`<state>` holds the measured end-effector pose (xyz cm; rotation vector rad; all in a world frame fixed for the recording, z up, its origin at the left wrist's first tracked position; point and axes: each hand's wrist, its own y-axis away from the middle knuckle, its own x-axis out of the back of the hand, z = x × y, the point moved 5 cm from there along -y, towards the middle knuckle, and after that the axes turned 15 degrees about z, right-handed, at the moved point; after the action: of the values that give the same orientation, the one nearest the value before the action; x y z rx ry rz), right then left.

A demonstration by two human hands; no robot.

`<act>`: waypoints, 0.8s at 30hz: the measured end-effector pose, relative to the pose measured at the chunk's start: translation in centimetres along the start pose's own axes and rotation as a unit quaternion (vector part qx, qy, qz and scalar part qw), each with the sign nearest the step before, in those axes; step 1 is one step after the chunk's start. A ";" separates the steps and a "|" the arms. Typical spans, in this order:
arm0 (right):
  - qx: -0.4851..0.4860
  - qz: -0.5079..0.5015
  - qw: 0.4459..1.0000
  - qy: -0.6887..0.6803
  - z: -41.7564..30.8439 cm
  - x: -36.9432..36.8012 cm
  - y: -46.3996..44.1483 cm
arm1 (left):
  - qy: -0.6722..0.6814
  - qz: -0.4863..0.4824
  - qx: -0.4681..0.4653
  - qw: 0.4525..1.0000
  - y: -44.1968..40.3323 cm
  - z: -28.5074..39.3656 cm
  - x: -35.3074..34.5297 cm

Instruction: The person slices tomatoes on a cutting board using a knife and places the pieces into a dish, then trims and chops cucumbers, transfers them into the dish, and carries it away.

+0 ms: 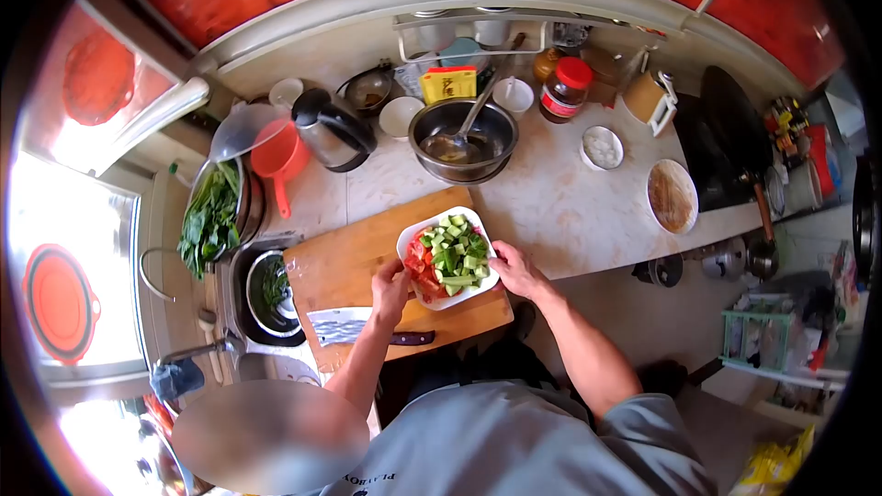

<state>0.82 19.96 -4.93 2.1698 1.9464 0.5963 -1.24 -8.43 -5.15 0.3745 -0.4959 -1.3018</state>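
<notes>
Between both hands is a white square dish (484, 292) with red tomato pieces (421, 262) on its left side and chopped cucumber (452, 243) on its right. My left hand (390, 288) grips the dish's left edge, and my right hand (514, 269) has hold of its right edge. Beneath lies a wooden cutting board (340, 253); whether the dish touches it I cannot tell. A cleaver (342, 323) with a dark handle rests on the board, partly behind my left forearm.
Behind the board stand a metal pot (463, 168) with a ladle, a kettle (333, 133) and a red-lidded jar (564, 92). A sink (241, 285) holding a bowl of greens is at left. Rightward are a small white bowl (602, 149) and a larger brown-stained bowl (672, 197).
</notes>
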 end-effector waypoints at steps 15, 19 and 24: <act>0.065 0.356 0.931 -0.034 9.3 22.5 8.6 | -0.056 -0.161 0.021 0.985 13.9 2.9 -15.1; 0.062 0.343 0.936 -0.049 11.3 29.2 5.8 | -0.095 -0.177 0.083 0.976 20.9 1.0 -18.3; 0.007 0.253 0.966 -0.048 16.0 31.3 0.5 | -0.234 -0.331 0.014 0.914 27.6 -1.3 -21.2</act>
<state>9.90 52.84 -13.55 2.6631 1.3448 0.5305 18.07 18.55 5.49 0.2559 -0.8331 -2.0678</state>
